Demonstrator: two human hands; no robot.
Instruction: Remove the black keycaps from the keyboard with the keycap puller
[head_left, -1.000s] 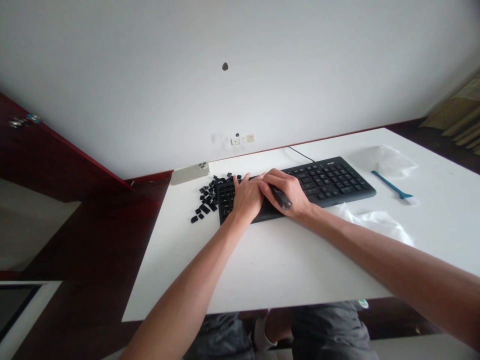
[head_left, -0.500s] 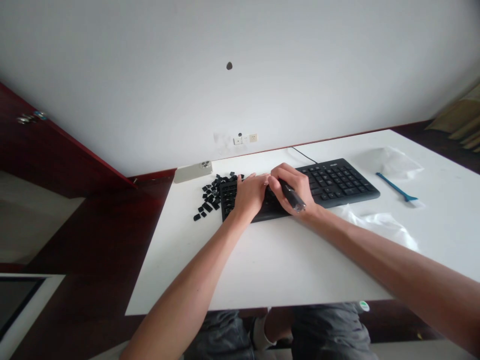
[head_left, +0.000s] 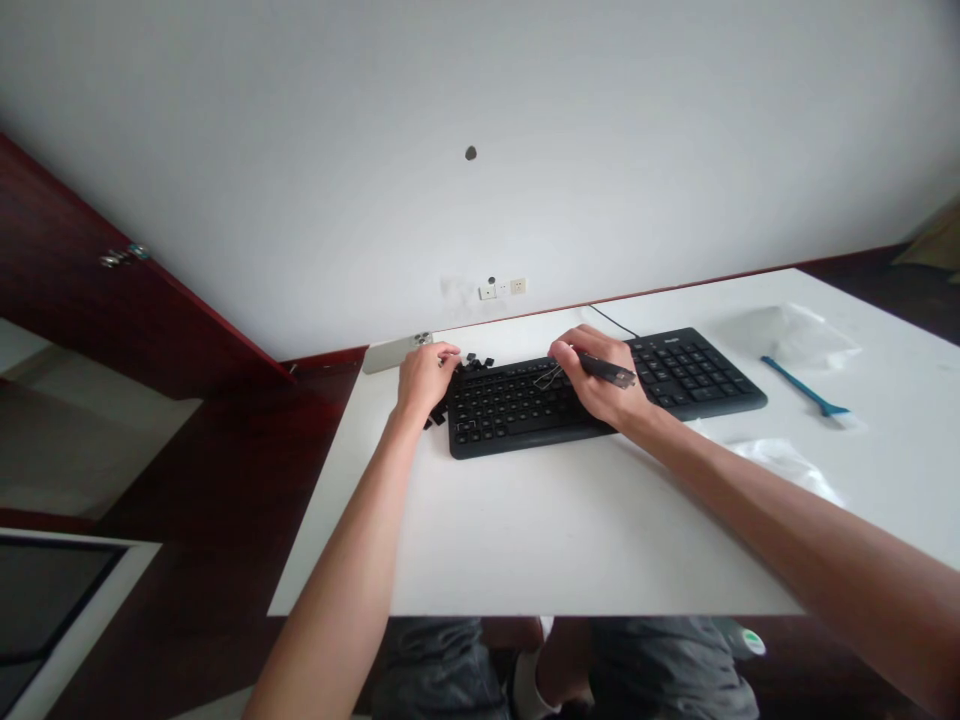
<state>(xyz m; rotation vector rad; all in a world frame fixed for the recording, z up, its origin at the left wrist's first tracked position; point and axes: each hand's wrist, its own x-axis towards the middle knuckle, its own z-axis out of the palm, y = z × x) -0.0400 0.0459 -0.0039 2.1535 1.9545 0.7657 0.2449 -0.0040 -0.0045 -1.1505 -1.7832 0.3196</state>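
Note:
A black keyboard lies on the white table, its left part stripped of keycaps. My right hand is over its middle, closed around a black-handled tool whose thin wire loops reach left over the keys. Beyond the keyboard's left end, my left hand hovers at the pile of loose black keycaps. Its thumb and forefinger are pressed together; what they hold, if anything, is too small to name. My left hand and wrist cover part of the pile.
A phone lies at the table's back left corner. On the right are a blue brush and two clear plastic bags, one behind it and one nearer. A cable runs back from the keyboard toward the wall.
My left hand has moved left, off the keyboard to the keycap pile. My right hand still holds the tool, whose wire end now shows above the keys. The view has shifted slightly.

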